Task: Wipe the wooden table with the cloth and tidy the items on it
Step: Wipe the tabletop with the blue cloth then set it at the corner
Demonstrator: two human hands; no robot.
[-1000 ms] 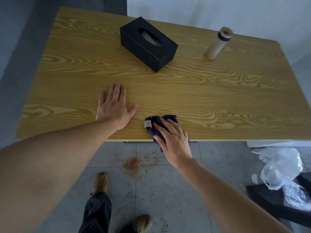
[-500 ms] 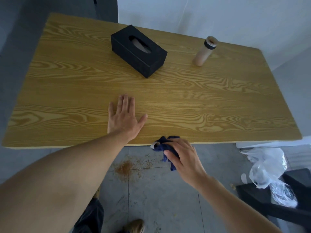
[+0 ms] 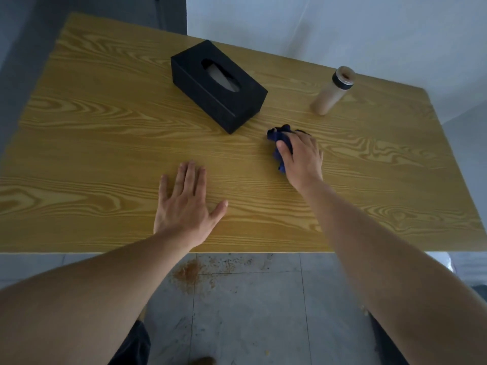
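Note:
The wooden table [image 3: 105, 143] fills the upper view. My right hand [image 3: 301, 159] presses a crumpled dark blue cloth [image 3: 279, 138] flat on the table's middle, just right of the near corner of a black tissue box [image 3: 218, 85]. Most of the cloth is hidden under my fingers. My left hand [image 3: 185, 206] lies flat on the wood near the front edge, fingers spread, holding nothing. A tan cylindrical bottle [image 3: 332, 92] with a black band stands at the back right.
Brown crumbs [image 3: 188, 271] are scattered on the grey tiled floor below the table's front edge. A white wall runs behind the table. My dark trouser leg [image 3: 131, 346] and a shoe show at the bottom.
My right hand has carried the cloth from the table's front edge up to the middle, near the tissue box. The left hand stayed flat in place.

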